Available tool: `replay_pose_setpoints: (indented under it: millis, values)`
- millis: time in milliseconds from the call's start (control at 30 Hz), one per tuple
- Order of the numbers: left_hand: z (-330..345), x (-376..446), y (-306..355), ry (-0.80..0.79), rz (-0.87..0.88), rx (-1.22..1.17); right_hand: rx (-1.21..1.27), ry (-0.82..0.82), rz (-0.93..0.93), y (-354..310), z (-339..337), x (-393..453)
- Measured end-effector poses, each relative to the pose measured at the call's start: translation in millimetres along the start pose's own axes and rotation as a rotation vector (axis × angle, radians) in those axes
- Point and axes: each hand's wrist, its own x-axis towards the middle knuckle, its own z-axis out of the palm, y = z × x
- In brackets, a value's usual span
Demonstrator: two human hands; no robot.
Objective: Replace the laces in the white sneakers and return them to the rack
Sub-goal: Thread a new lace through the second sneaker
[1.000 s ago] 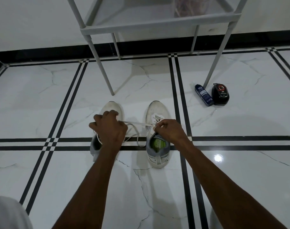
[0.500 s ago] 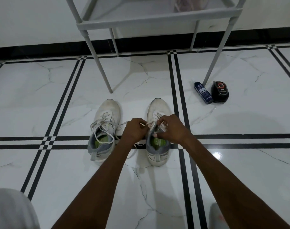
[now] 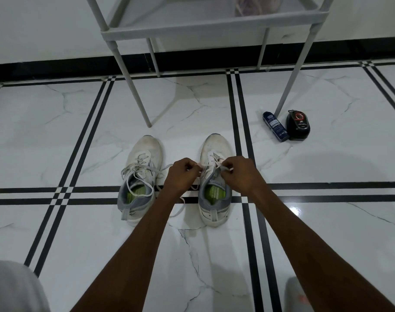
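Two white sneakers stand side by side on the tiled floor, toes pointing away from me. The left sneaker (image 3: 141, 176) has loose white laces spilling over its opening. Over the right sneaker (image 3: 215, 199) both my hands work at the lace (image 3: 213, 159). My left hand (image 3: 184, 174) pinches one lace end at the shoe's left side. My right hand (image 3: 239, 174) pinches the other end at the shoe's right side. A slack lace tail (image 3: 178, 210) trails on the floor between the shoes.
The grey rack (image 3: 210, 28) stands just beyond the shoes, its front legs (image 3: 133, 86) reaching the floor. A blue bottle (image 3: 275, 126) and a black shoe-polish case (image 3: 298, 127) lie by the right leg. A black skirting runs along the wall.
My left hand has moved right, off the left sneaker, and now sits close beside my right hand over the right sneaker. The lace once stretched between the shoes has gathered in.
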Motion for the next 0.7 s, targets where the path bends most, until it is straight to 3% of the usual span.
replay_pose_setpoints:
  millis: [133,267,367,500,600,700]
  values:
    - [-4,-1,3,-0.026,-0.034,-0.015,0.048,0.003,0.021,2,-2,-1]
    - [-15,-6,16,-0.068,0.025,0.116,0.066,-0.061,0.055,1,-6,7]
    - [-26,-6,30,-0.132,0.096,0.145,0.13,0.017,-0.026,-9,-5,15]
    - [-49,-1,40,-0.17,0.174,0.118,0.222,-0.163,-0.148,-39,-1,30]
    - [-70,-5,42,-0.152,0.196,0.102,0.158,-0.261,-0.269,-54,-4,41]
    - [-95,-9,39,-0.06,0.199,0.125,0.254,-0.165,-0.072,-49,-5,55]
